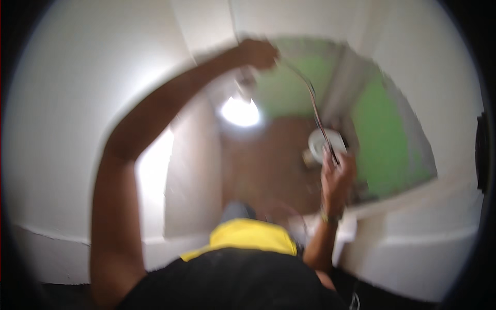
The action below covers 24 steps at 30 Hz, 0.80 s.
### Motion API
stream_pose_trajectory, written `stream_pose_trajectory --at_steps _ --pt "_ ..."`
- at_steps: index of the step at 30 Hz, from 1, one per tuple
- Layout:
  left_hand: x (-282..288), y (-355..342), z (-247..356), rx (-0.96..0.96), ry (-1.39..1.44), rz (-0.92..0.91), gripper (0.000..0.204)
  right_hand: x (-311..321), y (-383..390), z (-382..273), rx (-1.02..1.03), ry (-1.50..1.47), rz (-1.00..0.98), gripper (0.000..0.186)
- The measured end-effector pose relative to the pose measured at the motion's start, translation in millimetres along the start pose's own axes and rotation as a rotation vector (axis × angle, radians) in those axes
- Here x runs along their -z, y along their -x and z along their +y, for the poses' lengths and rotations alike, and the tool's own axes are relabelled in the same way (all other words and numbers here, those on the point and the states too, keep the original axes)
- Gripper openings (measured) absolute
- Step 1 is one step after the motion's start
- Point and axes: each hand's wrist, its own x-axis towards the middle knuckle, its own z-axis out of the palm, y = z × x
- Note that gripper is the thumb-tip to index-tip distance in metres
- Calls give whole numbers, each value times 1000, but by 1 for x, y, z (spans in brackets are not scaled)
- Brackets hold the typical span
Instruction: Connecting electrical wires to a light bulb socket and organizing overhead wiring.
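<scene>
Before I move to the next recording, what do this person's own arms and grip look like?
The left arm and right arm are bare, with no sleeve over either forearm. The left grip and right grip are ungloved. The right arm wears a narrow band at the wrist; blur hides whether it is a bracelet or watch. A black top covers the torso.

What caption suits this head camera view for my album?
A thin cable held in a curve between the left hand and right hand, a bright light glowing in view.
</scene>
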Motion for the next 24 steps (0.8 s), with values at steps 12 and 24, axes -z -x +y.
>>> stream_pose_trajectory --at_steps 12,24 --pt "27 -27 48 -33 -31 -66 27 -81 -18 26 -530 -611 465 37" --pt "-24 -35 53 -16 -60 298 31 -122 -76 24 -66 -554 1358 32"
